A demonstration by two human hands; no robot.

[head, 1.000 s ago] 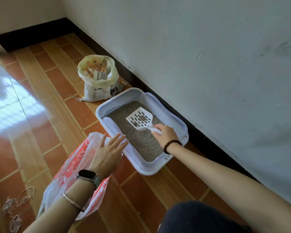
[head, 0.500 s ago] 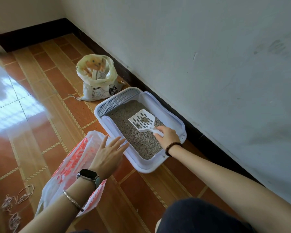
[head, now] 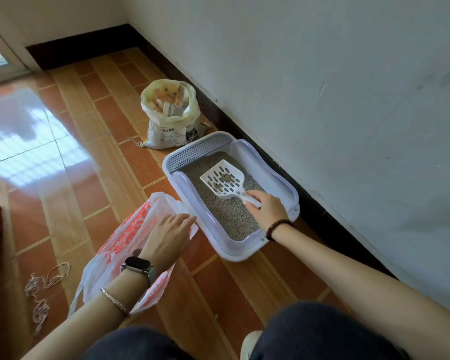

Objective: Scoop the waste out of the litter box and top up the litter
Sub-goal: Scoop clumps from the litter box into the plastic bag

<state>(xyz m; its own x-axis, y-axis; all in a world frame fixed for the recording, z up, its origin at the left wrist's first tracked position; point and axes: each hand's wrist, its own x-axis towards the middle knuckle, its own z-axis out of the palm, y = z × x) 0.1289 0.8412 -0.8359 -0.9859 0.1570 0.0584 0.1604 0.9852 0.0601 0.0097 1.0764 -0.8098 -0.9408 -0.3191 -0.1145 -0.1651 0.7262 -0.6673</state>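
A pale lavender litter box (head: 276, 175) with grey litter stands on the floor beside the wall. My right hand (head: 269, 210) grips the handle of a white slotted scoop (head: 222, 179), held above the litter with a few dark clumps on its blade. To the left of the box lies a white plastic bag with red print (head: 126, 239). My left hand (head: 166, 239) rests on the bag's mouth by the box's near wall, fingers straight and together. An open litter sack (head: 170, 113) stands upright beyond the box.
The floor is glossy orange-brown tile (head: 70, 178). A white wall with a dark skirting board (head: 322, 216) runs along the right. Loose string (head: 44, 284) lies at the lower left. My knees in dark trousers (head: 309, 333) fill the bottom edge.
My left hand has dropped from spread fingers above the bag onto its opening. The scoop has lifted slightly with the clumps still on it.
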